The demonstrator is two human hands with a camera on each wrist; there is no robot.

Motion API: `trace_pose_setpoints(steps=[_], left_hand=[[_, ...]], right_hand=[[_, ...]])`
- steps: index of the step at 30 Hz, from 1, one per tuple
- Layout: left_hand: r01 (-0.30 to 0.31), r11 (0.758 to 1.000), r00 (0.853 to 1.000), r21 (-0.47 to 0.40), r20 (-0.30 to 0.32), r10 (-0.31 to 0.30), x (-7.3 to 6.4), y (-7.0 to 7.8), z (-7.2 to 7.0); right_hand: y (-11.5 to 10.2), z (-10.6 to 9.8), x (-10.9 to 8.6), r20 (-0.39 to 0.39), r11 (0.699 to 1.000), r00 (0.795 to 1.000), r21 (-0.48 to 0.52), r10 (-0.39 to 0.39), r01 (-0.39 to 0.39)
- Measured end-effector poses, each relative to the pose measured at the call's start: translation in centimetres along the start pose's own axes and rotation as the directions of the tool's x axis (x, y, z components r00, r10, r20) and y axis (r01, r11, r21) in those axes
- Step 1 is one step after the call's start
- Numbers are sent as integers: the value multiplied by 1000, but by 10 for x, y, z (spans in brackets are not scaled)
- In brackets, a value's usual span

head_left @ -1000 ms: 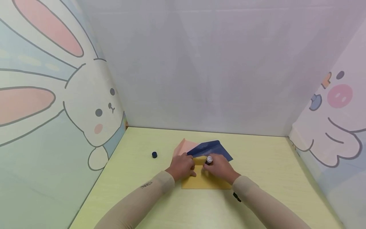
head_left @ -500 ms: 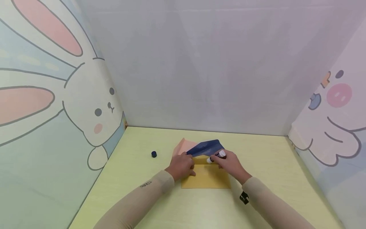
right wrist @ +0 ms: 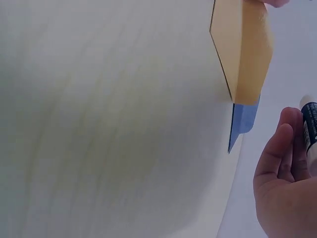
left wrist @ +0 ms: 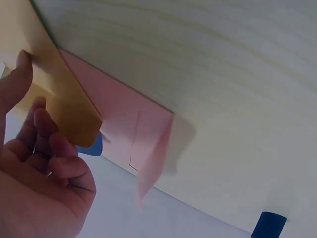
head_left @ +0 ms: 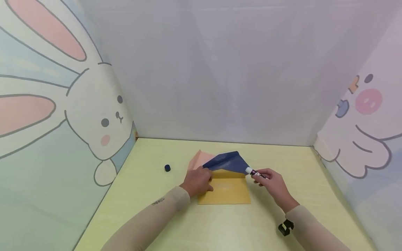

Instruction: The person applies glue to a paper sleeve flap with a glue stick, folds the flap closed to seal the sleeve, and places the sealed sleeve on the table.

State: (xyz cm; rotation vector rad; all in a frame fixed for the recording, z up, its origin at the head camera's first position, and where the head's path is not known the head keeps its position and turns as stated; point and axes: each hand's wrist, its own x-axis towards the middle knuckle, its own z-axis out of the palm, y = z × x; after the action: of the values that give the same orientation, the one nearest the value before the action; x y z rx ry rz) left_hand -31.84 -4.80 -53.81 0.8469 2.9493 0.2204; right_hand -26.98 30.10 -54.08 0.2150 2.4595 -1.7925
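A yellow envelope (head_left: 224, 195) lies nearest me with its flap unfolded at the far side. My left hand (head_left: 197, 181) rests on its left end, thumb on the body and fingertips at the flap; in the left wrist view the thumb and fingers are apart. To the right of the envelope, my right hand (head_left: 274, 183) pinches a glue stick (right wrist: 311, 126) with its pale tip bare and pointing left. Behind the yellow one are a dark blue envelope (head_left: 230, 163) and a pink envelope (left wrist: 124, 116), both partly covered, with their flaps raised.
A small dark blue cap (head_left: 167, 168) stands on the light wooden table (head_left: 150, 153), left of the envelopes. A grey wall (head_left: 220, 87) closes off the back, and panels with cartoon animals rise on the left and right.
My right hand has drawn the glue stick off the yellow envelope's flap toward the right, past its edge, and the stick has tipped over leftward. My left hand has stayed in place.
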Motion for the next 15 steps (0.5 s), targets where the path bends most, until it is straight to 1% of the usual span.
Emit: trace_pose_setpoints(steps=[3,4,6,8,10,13,15], left_hand=[[47,996,999,-80,-6,-47,1,4,-4],[51,994,999,-96,-12,-52,2,6,-5],[41,994,999,-101,-20,-44,4,11,-5],[12,998,1000,-59,-17,-14,6,16,-5],[-25,1000,1000,10,-6,25,7,21,-3],[-69,991,998,114,3,69,7,28,-1],[-89,985,996,150,-4,90,7,32,-1]], right_hand=[[4,-7,-5,-22,1000,1000,12,12,-11],[4,-9,-7,-29,1000,999,16,15,-15],[5,-13,-9,-37,1000,999,27,17,-16],[5,-15,-10,-42,999,999,43,17,-15],[5,-17,-11,-44,998,999,60,19,-16],[5,-18,-13,-51,997,998,77,27,-23],[6,-18,-13,-58,996,998,82,31,-26]])
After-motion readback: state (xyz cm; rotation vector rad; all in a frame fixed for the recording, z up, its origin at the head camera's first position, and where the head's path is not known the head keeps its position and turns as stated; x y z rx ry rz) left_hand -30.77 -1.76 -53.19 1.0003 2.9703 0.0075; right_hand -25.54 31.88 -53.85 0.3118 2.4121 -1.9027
